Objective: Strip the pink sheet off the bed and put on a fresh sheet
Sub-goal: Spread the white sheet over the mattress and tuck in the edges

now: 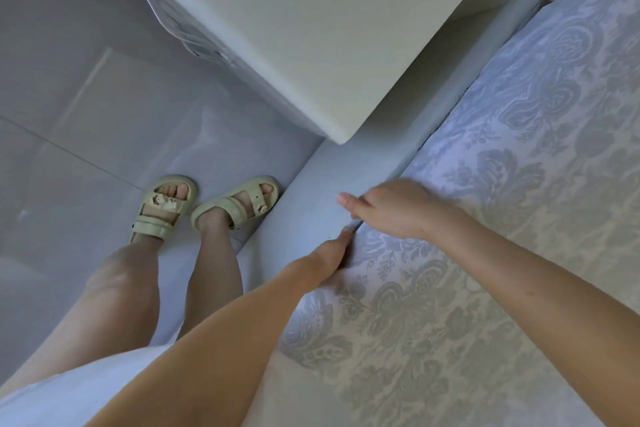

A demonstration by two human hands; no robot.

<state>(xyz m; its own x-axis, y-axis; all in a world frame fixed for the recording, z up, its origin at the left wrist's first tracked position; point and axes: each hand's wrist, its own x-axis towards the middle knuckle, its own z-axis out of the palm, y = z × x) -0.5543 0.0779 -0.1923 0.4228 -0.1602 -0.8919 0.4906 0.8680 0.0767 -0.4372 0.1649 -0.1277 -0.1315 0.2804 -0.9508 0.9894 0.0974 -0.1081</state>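
A pale sheet with a grey damask pattern (485,218) covers the mattress on the right. Its edge runs along the white bed frame rail (311,204). My left hand (329,253) reaches down into the gap between mattress and rail, so its fingers are mostly hidden. My right hand (391,208) sits at the sheet's edge just beyond it. The right fingers curl down over the edge into the gap, and the thumb points out over the rail. No pink sheet is in view.
A white bedside cabinet (311,28) stands close against the rail ahead, its corner overhanging it. My feet in cream sandals (204,208) stand on the glossy tiled floor (86,114) left of the bed.
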